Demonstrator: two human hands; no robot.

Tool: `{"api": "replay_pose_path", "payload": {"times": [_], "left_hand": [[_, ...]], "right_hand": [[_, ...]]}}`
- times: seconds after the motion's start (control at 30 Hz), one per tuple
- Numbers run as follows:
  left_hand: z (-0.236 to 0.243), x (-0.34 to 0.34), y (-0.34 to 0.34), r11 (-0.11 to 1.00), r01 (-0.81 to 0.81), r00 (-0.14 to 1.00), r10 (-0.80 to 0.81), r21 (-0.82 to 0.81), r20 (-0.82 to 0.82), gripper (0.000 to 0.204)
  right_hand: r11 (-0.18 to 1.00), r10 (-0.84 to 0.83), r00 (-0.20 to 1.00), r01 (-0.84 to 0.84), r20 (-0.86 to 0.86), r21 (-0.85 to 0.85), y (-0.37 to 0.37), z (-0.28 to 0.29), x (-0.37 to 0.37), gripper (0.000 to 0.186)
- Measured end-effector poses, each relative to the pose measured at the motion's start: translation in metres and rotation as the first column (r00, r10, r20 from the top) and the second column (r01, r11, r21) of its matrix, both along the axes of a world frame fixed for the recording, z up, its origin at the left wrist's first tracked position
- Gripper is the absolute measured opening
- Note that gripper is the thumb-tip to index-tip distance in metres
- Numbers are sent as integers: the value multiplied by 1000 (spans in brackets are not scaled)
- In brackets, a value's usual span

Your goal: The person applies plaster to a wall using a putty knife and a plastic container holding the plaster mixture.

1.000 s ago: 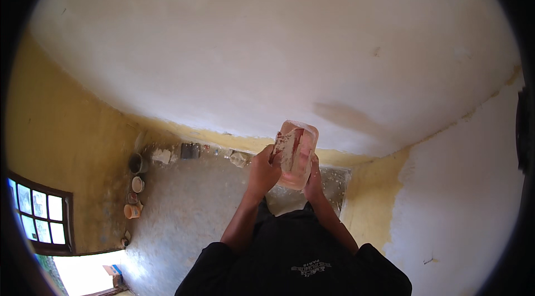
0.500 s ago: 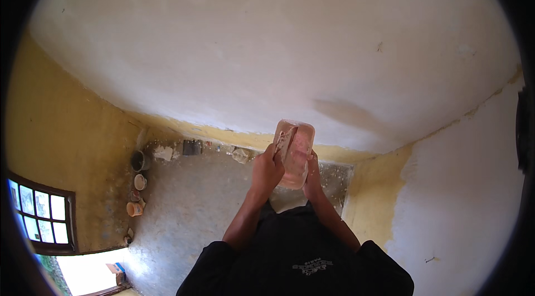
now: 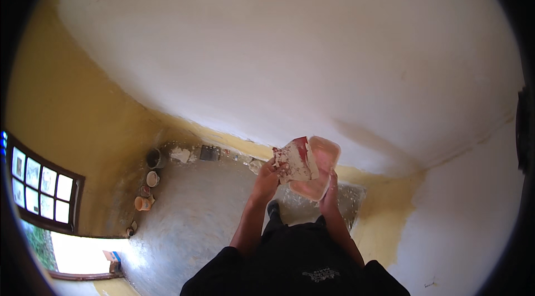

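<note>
White-coated wall [image 3: 267, 56] fills the far side of the head view I watch remotely, with a mustard-yellow strip [image 3: 234, 140] along its foot and a grey concrete floor [image 3: 195, 207] below. Right of centre, I see the left hand [image 3: 266, 183] with its grip closed around a flat red scraper [image 3: 300, 162] smeared with off-white paste. The right hand [image 3: 330, 191] grips a translucent pink plastic tray [image 3: 326, 154] by its right, near side; some of those fingers are hidden from me.

Half a second ago the scraper stood nearly edge-on above the tray; now its broad, coated face is turned up toward me, overlapping the tray's left part. I judge that this lays the paste open to view and uncovers more of the tray's inside.

Whether the scraper's right edge touches the tray, I cannot tell. The tray's far rim appears near the wall, though the lens makes that gap hard to read. Leftward, floor stretches to a round black bucket [image 3: 155, 158], a round white bucket [image 3: 152, 178] and an orange bucket [image 3: 142, 203]. Rightward, a part-yellow, part-white side wall [image 3: 462, 212] bounds the room.
</note>
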State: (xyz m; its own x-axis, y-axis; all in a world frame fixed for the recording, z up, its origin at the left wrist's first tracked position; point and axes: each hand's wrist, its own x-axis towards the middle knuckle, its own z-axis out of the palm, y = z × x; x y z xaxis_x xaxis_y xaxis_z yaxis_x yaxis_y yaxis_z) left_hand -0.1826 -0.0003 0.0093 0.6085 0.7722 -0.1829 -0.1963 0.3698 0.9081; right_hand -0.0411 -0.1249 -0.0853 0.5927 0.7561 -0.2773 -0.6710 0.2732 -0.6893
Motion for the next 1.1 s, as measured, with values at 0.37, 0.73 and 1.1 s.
{"api": "replay_pose_path", "payload": {"times": [0.37,0.73,1.1], "left_hand": [[163,-46,127,558,-547,751,657,624,70,20],[128,72,219,-111,-261,559,793,959,244,60],[114,-15,178,159,-577,432,891,801,135,16]], "right_hand": [[999,36,999,-36,-24,-1,-7,47,-14,57],[999,-9,993,3,114,53,-16,46,-12,56],[999,27,992,-30,127,22,-19,45,-2,56]]}}
